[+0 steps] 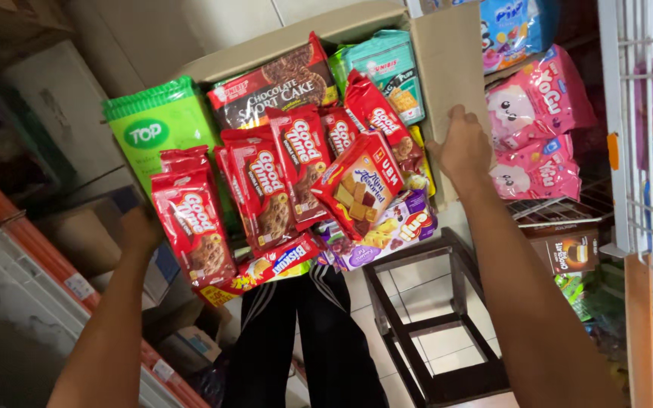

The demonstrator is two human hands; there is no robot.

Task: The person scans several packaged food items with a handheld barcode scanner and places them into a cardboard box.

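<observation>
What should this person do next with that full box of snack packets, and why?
Probably lower the cardboard box a little onto the dark stool just beneath it. Both the left hand and the right hand grip its sides, the box is tilted, and the red cookie packets stand loose and lean toward its near edge, so resting it first would likely keep them from sliding out.

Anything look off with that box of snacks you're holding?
The cardboard box, held between left hand and right hand, is overfilled: red cookie packs and a purple box stick out over its near edge.
</observation>
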